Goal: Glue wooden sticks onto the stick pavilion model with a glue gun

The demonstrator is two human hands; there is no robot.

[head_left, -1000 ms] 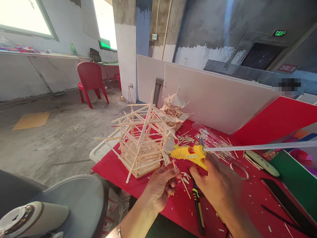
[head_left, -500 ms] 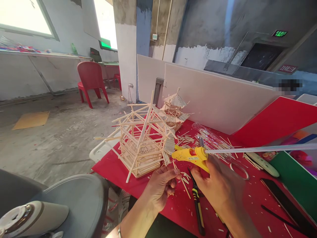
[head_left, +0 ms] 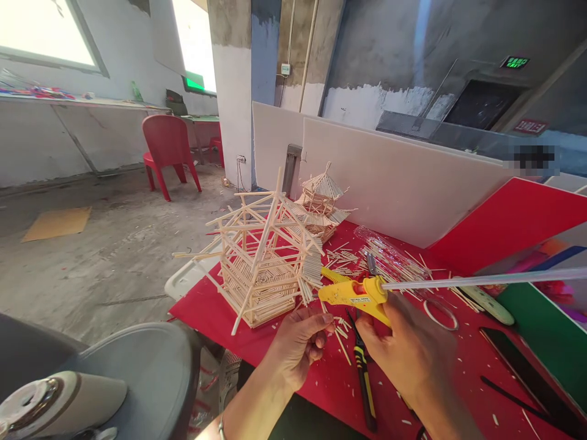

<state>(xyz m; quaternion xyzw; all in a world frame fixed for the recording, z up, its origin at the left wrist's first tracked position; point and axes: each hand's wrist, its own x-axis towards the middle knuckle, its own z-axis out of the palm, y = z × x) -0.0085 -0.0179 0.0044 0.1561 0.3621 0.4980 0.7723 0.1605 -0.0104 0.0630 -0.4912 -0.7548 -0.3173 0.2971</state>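
My right hand [head_left: 406, 351] grips a yellow glue gun [head_left: 355, 296] with a long clear glue stick [head_left: 481, 279] sticking out to the right; its nozzle points left at a stick-built pavilion model [head_left: 261, 263] on the red table [head_left: 312, 379]. My left hand [head_left: 300, 342] is curled just below the nozzle, fingertips pinched on a thin wooden stick [head_left: 328, 311]. A smaller finished stick pavilion [head_left: 323, 198] stands behind the big one.
Loose sticks [head_left: 389, 260] litter the red table. Yellow-handled pliers [head_left: 364, 379] lie under my hands. White boards [head_left: 394, 177] wall the table's far side, a red board [head_left: 509, 220] leans at right. A phone [head_left: 513, 360] lies at right. Red chair [head_left: 167, 150] on the floor.
The glue gun and my right hand have dropped slightly lower and nearer to my left hand; the left hand stays in place.
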